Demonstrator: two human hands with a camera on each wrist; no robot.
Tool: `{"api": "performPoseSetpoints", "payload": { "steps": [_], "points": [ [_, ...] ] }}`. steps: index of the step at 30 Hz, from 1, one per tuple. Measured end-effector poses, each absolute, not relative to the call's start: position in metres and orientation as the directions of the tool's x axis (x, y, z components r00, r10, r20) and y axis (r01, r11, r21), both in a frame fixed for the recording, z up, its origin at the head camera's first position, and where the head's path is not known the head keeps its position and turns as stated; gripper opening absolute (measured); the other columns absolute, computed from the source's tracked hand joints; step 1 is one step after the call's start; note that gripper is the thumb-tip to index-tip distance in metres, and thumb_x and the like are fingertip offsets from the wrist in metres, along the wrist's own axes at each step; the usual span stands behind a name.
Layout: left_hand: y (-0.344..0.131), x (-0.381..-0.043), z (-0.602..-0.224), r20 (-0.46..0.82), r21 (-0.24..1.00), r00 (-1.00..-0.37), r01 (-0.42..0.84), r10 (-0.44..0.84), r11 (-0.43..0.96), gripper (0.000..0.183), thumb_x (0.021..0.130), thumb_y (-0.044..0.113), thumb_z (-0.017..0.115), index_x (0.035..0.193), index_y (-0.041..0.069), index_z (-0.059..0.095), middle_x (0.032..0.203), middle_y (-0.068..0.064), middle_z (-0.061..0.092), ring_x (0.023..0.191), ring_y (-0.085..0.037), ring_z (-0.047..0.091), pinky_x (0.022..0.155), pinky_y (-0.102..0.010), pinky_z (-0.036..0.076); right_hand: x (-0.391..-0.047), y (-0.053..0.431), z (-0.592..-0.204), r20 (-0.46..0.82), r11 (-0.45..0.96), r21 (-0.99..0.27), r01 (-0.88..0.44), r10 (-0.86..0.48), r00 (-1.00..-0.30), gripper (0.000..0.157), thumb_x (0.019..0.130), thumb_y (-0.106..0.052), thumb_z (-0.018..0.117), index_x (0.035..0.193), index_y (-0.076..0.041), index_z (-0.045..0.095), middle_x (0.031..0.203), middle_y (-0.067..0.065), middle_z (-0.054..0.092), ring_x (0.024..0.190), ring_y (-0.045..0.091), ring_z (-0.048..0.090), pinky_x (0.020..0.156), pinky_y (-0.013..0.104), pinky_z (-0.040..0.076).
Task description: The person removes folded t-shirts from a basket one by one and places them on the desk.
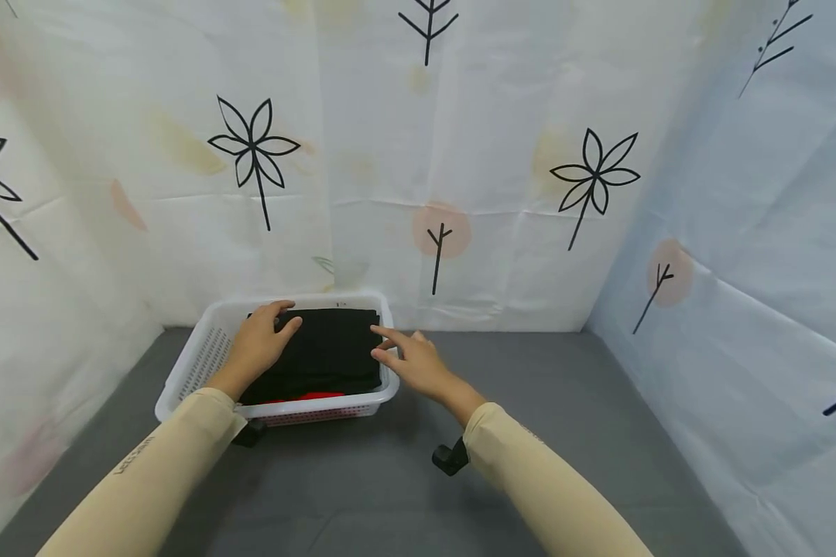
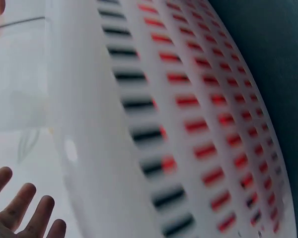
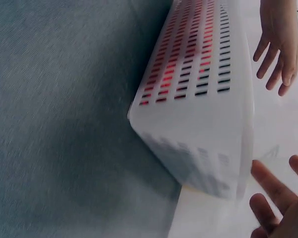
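Note:
A white plastic basket (image 1: 209, 357) with slotted walls stands at the back left of the grey table. Folded black cloth (image 1: 330, 348) lies in it, with red cloth (image 1: 320, 395) showing along its front edge. Over the basket's left part is my left hand (image 1: 256, 344), fingers spread and holding nothing. At the right rim hovers my right hand (image 1: 418, 362), its fingers loosely extended and nothing in its grasp. In the left wrist view, red and black show through the slots of the basket wall (image 2: 84, 119). The right wrist view has both hands above rim height.
The grey tabletop (image 1: 529, 402) extends in front and to the right of the basket. White fabric walls (image 1: 501, 263) printed with plants surround it at the back and sides. A black wrist-camera mount (image 1: 450, 458) sits under the right forearm.

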State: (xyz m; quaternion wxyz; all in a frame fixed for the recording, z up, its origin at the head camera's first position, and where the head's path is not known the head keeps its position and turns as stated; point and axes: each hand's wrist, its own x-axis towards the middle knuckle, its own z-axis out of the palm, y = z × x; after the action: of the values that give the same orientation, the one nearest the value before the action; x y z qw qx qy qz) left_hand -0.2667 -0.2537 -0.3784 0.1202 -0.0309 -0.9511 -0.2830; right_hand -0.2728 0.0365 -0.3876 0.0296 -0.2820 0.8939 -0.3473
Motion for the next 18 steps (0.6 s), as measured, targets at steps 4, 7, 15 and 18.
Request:
{"api": "performPoseSetpoints", "payload": {
  "steps": [4,7,15,18],
  "points": [
    [-0.267,-0.266,-0.382,0.25,0.546,-0.968,0.117,-0.028,0.83,0.053,0.104,0.034,0.048,0.145,0.001,0.042,0.138,-0.03,0.046,0.123,-0.046,0.047,0.098,-0.062,0.041,-0.272,0.024,-0.388,0.084,0.653,-0.607,-0.453,-0.514,-0.853,0.056,0.102,-0.049,0.045,0.153,-0.03,0.034,0.13,0.003,0.063,0.109,0.027,0.061,0.082,0.043,0.051],
    [-0.275,-0.265,-0.383,0.233,0.556,-0.971,0.091,-0.05,0.826,0.054,0.104,0.034,0.048,0.145,0.0,0.041,0.14,-0.031,0.043,0.126,-0.047,0.043,0.102,-0.063,0.038,-0.27,0.013,-0.386,0.037,0.702,-0.562,-0.437,-0.507,-0.861,0.057,0.101,-0.048,0.046,0.154,-0.031,0.032,0.13,0.006,0.064,0.098,0.024,0.068,0.065,0.037,0.053],
    [-0.291,-0.264,-0.392,0.175,0.577,-0.979,0.019,-0.1,0.817,0.059,0.104,0.041,0.044,0.147,0.0,0.038,0.147,-0.035,0.032,0.135,-0.051,0.03,0.108,-0.066,0.027,-0.266,-0.018,-0.371,-0.079,0.843,-0.43,-0.323,-0.391,-0.917,0.069,0.1,-0.044,0.052,0.158,-0.029,0.018,0.06,0.008,0.059,0.044,0.017,0.043,0.045,0.028,0.033],
    [-0.295,-0.263,-0.395,0.172,0.584,-0.979,0.011,-0.111,0.811,0.059,0.104,0.039,0.045,0.146,-0.002,0.037,0.147,-0.036,0.03,0.136,-0.052,0.027,0.109,-0.067,0.026,-0.265,-0.027,-0.365,-0.119,0.833,-0.492,-0.254,-0.353,-0.928,0.073,0.099,-0.038,0.056,0.159,-0.025,0.015,0.057,0.005,0.055,0.048,0.023,0.057,0.045,0.027,0.039]
  ]
}}
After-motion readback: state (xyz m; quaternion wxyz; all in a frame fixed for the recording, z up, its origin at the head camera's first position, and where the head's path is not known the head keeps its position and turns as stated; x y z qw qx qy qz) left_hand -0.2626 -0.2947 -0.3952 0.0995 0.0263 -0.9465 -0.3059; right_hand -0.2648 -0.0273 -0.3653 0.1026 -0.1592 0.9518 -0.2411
